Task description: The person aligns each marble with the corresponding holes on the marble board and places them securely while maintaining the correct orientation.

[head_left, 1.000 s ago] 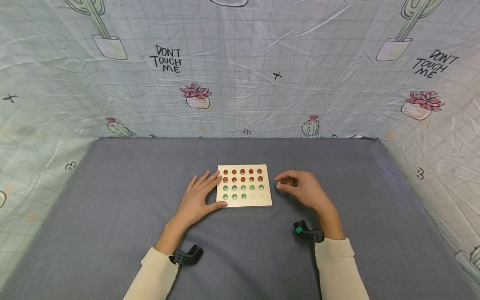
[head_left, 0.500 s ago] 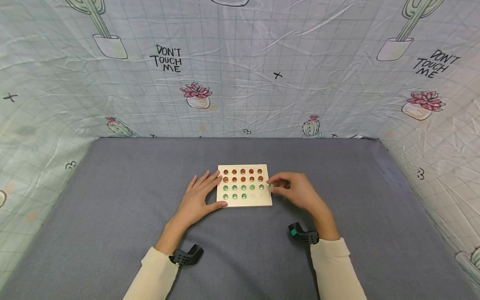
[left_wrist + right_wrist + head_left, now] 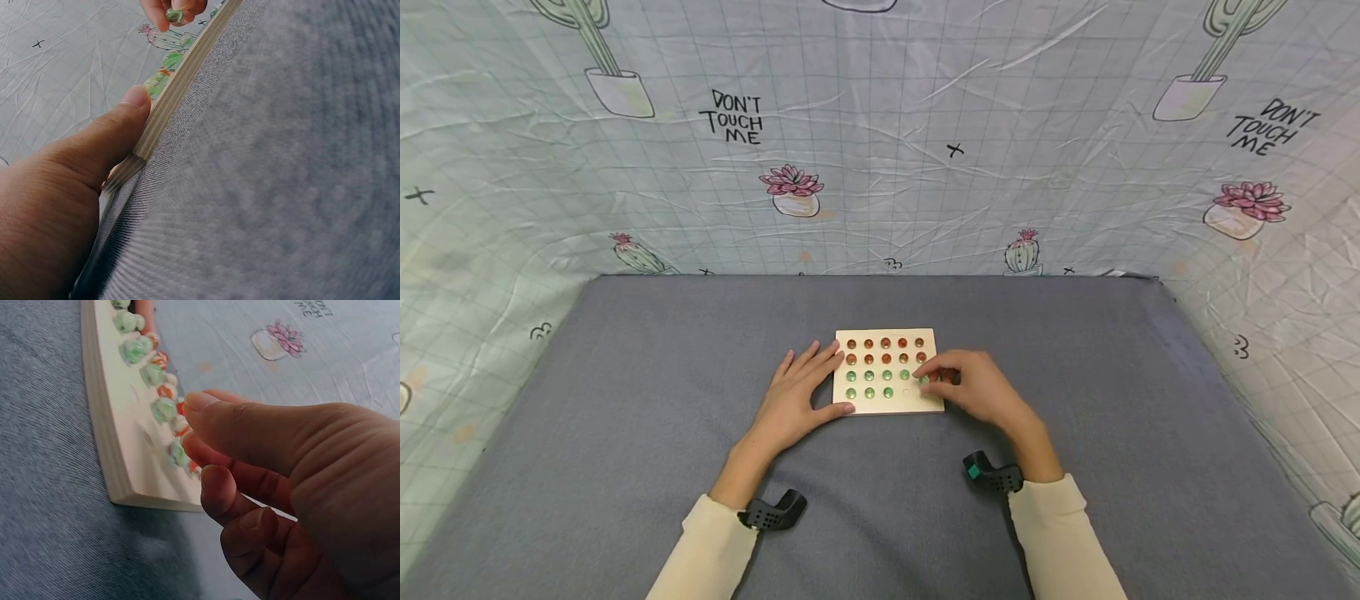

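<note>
- The green marble (image 3: 174, 15) is pinched between the thumb and fingertips of my right hand (image 3: 973, 389), over the near right corner of the wooden board (image 3: 888, 406). In the left wrist view it hangs clear above the board's surface; whether it touches a hollow yet, I cannot tell.
- The board lies flat on the grey cloth (image 3: 625, 400), roughly at its centre, with four rows of five hollows.
- My left hand (image 3: 793, 400) braces the board: fingers straight along the left edge, thumb pressed against the near edge. It grasps nothing; it only steadies.
- Procedure, as I judge it: keep the left hand pressing so the board cannot slide, lower the marble straight down over a bare hollow, and release only once it sits in the dimple. A drop from height would likely let it roll off towards the cloth.
- Keep the right fingers lifted clear of the seated marbles just beside them; a nudge could dislodge one.
- Count, head view: ten red marbles (image 3: 885, 343) fill the two far rows.
- Green marbles (image 3: 868, 376): four show in the third row and three in the near row; the fingers cover the right end of both rows.
- One bare hollow (image 3: 906, 392) shows in the near row.
</note>
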